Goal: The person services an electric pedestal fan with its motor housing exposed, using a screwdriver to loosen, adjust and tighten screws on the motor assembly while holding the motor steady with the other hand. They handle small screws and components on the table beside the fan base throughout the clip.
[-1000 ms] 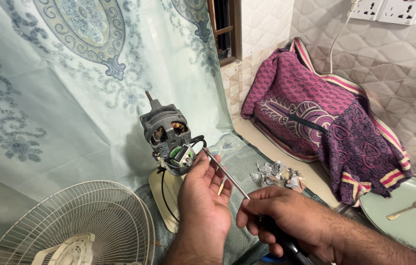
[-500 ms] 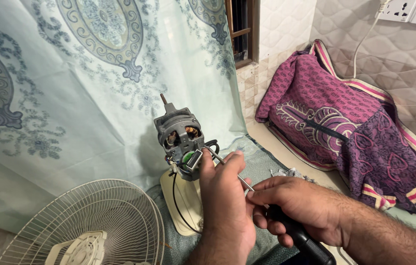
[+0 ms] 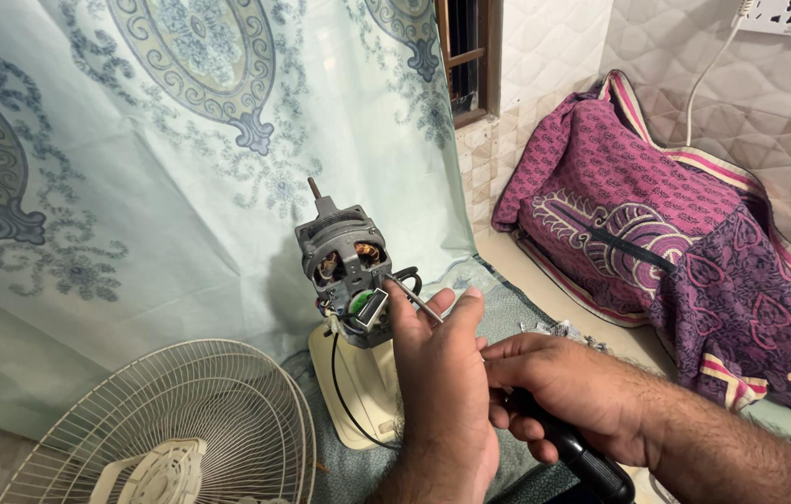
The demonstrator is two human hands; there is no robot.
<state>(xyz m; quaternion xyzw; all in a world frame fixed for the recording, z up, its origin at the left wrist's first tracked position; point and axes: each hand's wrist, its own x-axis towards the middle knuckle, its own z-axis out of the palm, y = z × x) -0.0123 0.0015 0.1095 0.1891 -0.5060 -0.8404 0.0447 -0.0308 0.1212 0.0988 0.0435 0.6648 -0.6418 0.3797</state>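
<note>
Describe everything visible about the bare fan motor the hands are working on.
The grey metal fan motor stands upright on a cream plastic base, its casing removed. A thin shaft sticks up from its top, tilted slightly left. Copper windings show through openings in the frame, and a small green and silver part sits low on its front. A black cable loops down from it. The left hand touches its lower right side, and the metal screwdriver shaft, held by the right hand, reaches it there.

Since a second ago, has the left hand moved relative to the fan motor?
Yes. The left hand has closed in on the fan motor, fingers now beside its lower end, nearer than before.
</note>
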